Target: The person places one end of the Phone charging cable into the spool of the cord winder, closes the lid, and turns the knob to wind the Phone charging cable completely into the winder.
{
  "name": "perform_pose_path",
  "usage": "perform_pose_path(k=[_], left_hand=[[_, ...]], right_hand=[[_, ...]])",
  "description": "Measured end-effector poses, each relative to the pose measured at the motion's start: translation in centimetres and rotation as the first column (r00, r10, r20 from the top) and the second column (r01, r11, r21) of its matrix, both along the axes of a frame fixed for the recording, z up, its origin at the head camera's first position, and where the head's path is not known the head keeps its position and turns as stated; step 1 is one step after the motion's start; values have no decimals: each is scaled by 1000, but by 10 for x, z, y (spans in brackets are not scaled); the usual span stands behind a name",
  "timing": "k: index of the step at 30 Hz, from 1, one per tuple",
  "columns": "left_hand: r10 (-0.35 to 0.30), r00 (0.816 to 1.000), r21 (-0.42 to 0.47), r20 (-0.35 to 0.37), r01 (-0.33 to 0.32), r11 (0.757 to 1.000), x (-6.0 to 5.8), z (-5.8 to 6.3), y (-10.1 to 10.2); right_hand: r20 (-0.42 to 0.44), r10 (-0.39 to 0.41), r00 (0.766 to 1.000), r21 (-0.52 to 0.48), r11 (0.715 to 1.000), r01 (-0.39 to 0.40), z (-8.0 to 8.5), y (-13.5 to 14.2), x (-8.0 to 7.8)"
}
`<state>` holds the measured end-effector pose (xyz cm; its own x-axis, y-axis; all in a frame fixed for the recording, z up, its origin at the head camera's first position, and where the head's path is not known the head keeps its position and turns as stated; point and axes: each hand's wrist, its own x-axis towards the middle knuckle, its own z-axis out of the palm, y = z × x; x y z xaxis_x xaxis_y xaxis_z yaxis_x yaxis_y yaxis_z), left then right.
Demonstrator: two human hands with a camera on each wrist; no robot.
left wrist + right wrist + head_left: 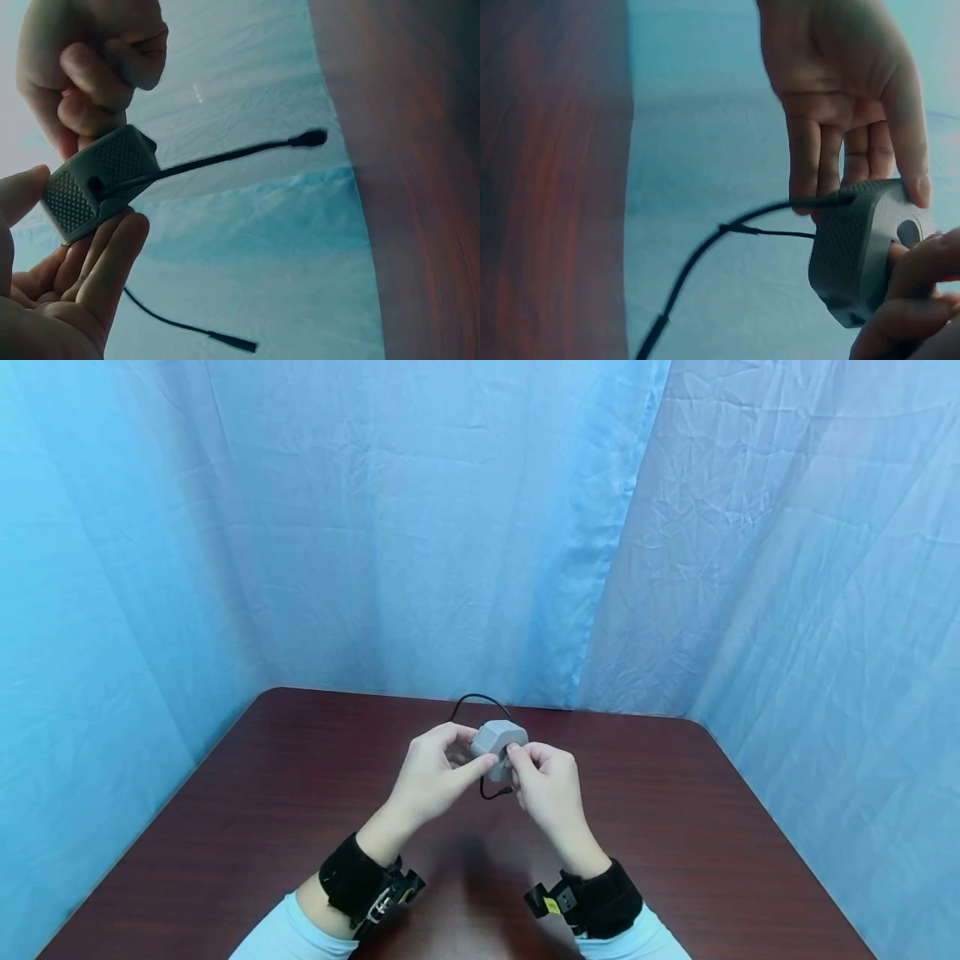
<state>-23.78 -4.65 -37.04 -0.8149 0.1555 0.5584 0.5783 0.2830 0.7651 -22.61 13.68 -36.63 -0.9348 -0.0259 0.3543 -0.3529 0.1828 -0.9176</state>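
A small grey block with chamfered corners is held up above the table between both hands. Dimpled texture covers its sides, and an oval hole shows in its smooth face in the right wrist view. My left hand grips it between thumb and fingers. My right hand pinches it at the face with the hole, fingers curled; exactly what the fingertips touch is hidden. A black cable leaves the block through a slot and ends in a thicker tip. Another thin black cable end hangs on the opposite side.
The dark reddish-brown table has rounded far corners. Light blue curtains enclose it at the back and sides. Black straps with small cameras sit on both wrists.
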Motion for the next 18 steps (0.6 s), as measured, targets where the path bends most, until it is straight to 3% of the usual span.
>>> perform_pose_path(k=[4, 7, 11, 14, 16, 18], left_hand=[[9, 995, -6, -101, -9, 1000, 0, -5, 2], [20, 983, -3, -182, -21, 1000, -1, -9, 4], [47, 962, 5, -268, -47, 999, -3, -13, 8], [67, 952, 6, -297, -69, 998, -3, -15, 10], [74, 953, 8, -295, -75, 997, -3, -15, 10], [74, 957, 11, -279, -74, 997, -3, -13, 10]], right_hand=[[157, 61, 986, -214, 976, -26, 1, -3, -1], [255, 122, 959, -372, 928, -19, 2, -4, -1], [334, 221, 916, -544, 839, -4, 3, -6, -2], [353, 265, 897, -607, 795, 3, 3, -6, -3], [356, 268, 895, -615, 789, 8, 2, -6, -4], [355, 257, 899, -599, 800, 8, 1, -5, -5]])
